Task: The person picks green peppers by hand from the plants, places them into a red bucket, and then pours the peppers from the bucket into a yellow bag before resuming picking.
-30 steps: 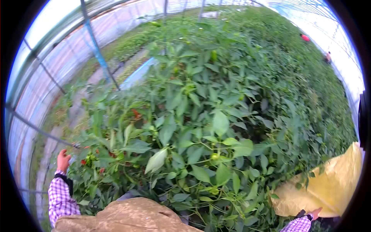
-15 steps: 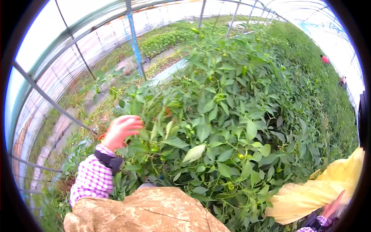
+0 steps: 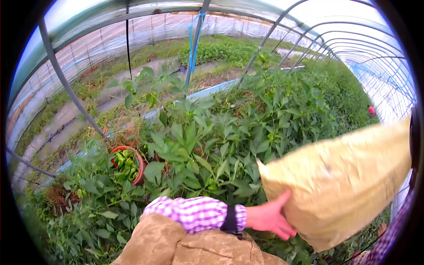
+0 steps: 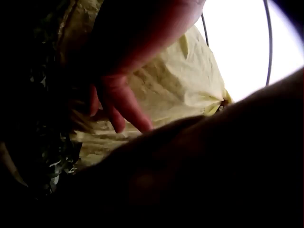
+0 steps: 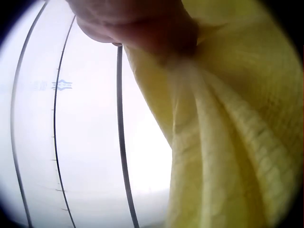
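Greenhouse plants (image 3: 282, 112) behind a yellow sack (image 3: 335, 181), right end beyond head view

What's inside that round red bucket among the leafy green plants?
In the head view, bright green peppers show inside the round red bucket, plus a bit of red at its left edge that I cannot name. Anything beneath those top peppers is covered.

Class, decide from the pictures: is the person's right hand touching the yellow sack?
Touching. The right wrist view shows the right hand gripping the yellow sack, with folds fanning out from the grip.
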Tool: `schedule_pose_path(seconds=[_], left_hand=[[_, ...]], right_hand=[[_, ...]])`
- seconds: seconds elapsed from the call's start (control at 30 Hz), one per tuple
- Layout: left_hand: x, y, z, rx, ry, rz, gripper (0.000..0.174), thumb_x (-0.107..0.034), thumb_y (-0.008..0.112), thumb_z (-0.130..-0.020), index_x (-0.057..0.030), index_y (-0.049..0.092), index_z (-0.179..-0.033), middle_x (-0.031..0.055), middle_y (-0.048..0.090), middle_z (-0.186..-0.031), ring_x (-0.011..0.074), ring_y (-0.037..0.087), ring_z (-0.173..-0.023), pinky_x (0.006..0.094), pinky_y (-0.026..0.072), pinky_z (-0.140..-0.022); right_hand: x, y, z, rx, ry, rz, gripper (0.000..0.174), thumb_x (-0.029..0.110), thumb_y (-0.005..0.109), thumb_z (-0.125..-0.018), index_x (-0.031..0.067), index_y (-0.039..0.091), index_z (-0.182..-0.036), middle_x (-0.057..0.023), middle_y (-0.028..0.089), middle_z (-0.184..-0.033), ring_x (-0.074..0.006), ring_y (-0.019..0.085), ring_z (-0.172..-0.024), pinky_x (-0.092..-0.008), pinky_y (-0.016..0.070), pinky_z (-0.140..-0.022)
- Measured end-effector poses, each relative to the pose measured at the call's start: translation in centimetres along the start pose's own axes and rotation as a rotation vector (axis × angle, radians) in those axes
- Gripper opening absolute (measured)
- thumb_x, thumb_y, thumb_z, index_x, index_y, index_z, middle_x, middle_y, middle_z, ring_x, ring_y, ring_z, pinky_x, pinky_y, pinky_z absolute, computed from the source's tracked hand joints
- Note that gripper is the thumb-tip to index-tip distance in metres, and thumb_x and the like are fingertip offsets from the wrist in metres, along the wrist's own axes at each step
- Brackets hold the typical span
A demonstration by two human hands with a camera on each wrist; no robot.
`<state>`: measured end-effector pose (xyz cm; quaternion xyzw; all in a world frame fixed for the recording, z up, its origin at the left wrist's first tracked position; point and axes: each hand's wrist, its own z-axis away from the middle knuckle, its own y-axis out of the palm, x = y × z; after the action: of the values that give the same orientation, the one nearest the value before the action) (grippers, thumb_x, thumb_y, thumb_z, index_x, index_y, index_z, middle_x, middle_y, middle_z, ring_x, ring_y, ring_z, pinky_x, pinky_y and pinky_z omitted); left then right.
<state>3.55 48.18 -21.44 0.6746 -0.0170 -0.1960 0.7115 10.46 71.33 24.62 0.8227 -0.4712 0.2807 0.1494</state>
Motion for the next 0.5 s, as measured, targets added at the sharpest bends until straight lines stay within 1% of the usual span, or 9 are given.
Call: schedule_pose_path(seconds=[0.07, 0.1, 0.2, 0.27, 0.3, 0.33, 0.37, 0.43, 0.5], left_hand=[[-4.1, 3.2, 6.4, -0.171, 0.336, 0.126, 0.104, -0.070, 0.047, -0.079, -0.0091, -0.006, -0.145, 0.0346, 0.014, -0.143, 0.0475, 0.043, -0.120, 0.0522, 0.0428, -0.097], [-5.6, 2.5, 8.0, -0.063, 0.503, 0.100, 0.103, -0.067, 0.051, -0.079, -0.0091, -0.004, -0.145, 0.0348, 0.016, -0.142, 0.0477, 0.042, -0.121, 0.0521, 0.0430, -0.097], [-11.3, 2.4, 11.4, -0.116, 0.875, 0.127, 0.098, -0.061, 0.053, -0.083, -0.0038, 0.002, -0.143, 0.0314, 0.016, -0.142, 0.0445, 0.040, -0.124, 0.0507, 0.0442, -0.097], [-15.6, 1.9, 12.5, -0.166, 1.053, 0.190, 0.091, -0.059, 0.052, -0.085, -0.0076, 0.006, -0.143, 0.0243, 0.017, -0.143, 0.0409, 0.034, -0.127, 0.0506, 0.0452, -0.096], [-18.0, 1.3, 12.6, -0.180, 1.123, 0.251, 0.086, -0.058, 0.052, -0.085, -0.0119, 0.009, -0.144, 0.0189, 0.018, -0.144, 0.0386, 0.029, -0.130, 0.0503, 0.0464, -0.095], [-20.2, 1.0, 12.5, -0.204, 1.274, 0.198, 0.083, -0.054, 0.052, -0.087, -0.0049, 0.013, -0.141, 0.0219, 0.020, -0.140, 0.0394, 0.032, -0.129, 0.0519, 0.0432, -0.099], [-22.5, 0.3, 12.2, -0.193, 1.269, 0.197, 0.083, -0.054, 0.052, -0.087, -0.0049, 0.013, -0.141, 0.0219, 0.020, -0.140, 0.0394, 0.032, -0.129, 0.0519, 0.0432, -0.099], [-27.8, -2.8, 11.4, -0.299, 1.472, 0.272, 0.080, -0.052, 0.052, -0.088, -0.0068, 0.015, -0.142, 0.0196, 0.019, -0.140, 0.0383, 0.031, -0.129, 0.0534, 0.0416, -0.100], [-33.0, -8.2, 10.8, -0.319, 1.505, 0.393, 0.082, -0.050, 0.054, -0.088, -0.0087, 0.011, -0.144, 0.0192, 0.014, -0.144, 0.0380, 0.030, -0.129, 0.0547, 0.0403, -0.100]], right_hand=[[0.4, 5.8, -3.4, 0.122, 0.000, -0.100, 0.058, 0.045, 0.037, -0.094, 0.0001, 0.039, -0.131, -0.0184, 0.048, -0.128, -0.0348, 0.050, -0.111, -0.0496, 0.0445, -0.090], [1.4, 10.3, -2.1, 0.101, 0.008, -0.143, 0.057, 0.045, 0.036, -0.093, 0.0024, 0.042, -0.130, -0.0173, 0.050, -0.127, -0.0352, 0.051, -0.111, -0.0509, 0.0447, -0.090], [3.1, 15.9, -3.4, 0.827, 0.232, -0.612, 0.058, 0.045, 0.036, -0.092, 0.0020, 0.043, -0.130, -0.0183, 0.051, -0.126, -0.0375, 0.050, -0.113, -0.0567, 0.0430, -0.090], [4.9, 22.3, -1.6, 0.856, 0.305, -0.633, 0.060, 0.046, 0.036, -0.091, 0.0023, 0.042, -0.131, -0.0187, 0.051, -0.127, -0.0375, 0.050, -0.113, -0.0573, 0.0421, -0.092], [5.0, 25.9, -0.1, 0.747, 0.304, -0.631, 0.056, 0.043, 0.040, -0.091, 0.0041, 0.042, -0.131, -0.0178, 0.051, -0.126, -0.0348, 0.051, -0.112, -0.0533, 0.0418, -0.094], [5.0, 29.4, 1.5, 0.638, 0.295, -0.625, 0.054, 0.041, 0.045, -0.091, 0.0059, 0.042, -0.131, -0.0168, 0.052, -0.125, -0.0322, 0.052, -0.111, -0.0493, 0.0416, -0.095], [4.5, 32.7, 3.0, 0.531, 0.284, -0.617, 0.052, 0.038, 0.049, -0.090, 0.0077, 0.042, -0.131, -0.0159, 0.053, -0.124, -0.0295, 0.053, -0.110, -0.0454, 0.0413, -0.097], [0.1, 37.5, 2.5, 0.566, 0.235, -0.539, 0.053, 0.039, 0.051, -0.091, 0.0047, 0.043, -0.130, -0.0160, 0.053, -0.124, -0.0284, 0.052, -0.111, -0.0436, 0.0403, -0.098], [-6.3, 41.8, 0.8, 0.650, 0.197, -0.431, 0.054, 0.040, 0.052, -0.091, 0.0018, 0.043, -0.128, -0.0162, 0.052, -0.124, -0.0273, 0.051, -0.112, -0.0419, 0.0393, -0.099]])
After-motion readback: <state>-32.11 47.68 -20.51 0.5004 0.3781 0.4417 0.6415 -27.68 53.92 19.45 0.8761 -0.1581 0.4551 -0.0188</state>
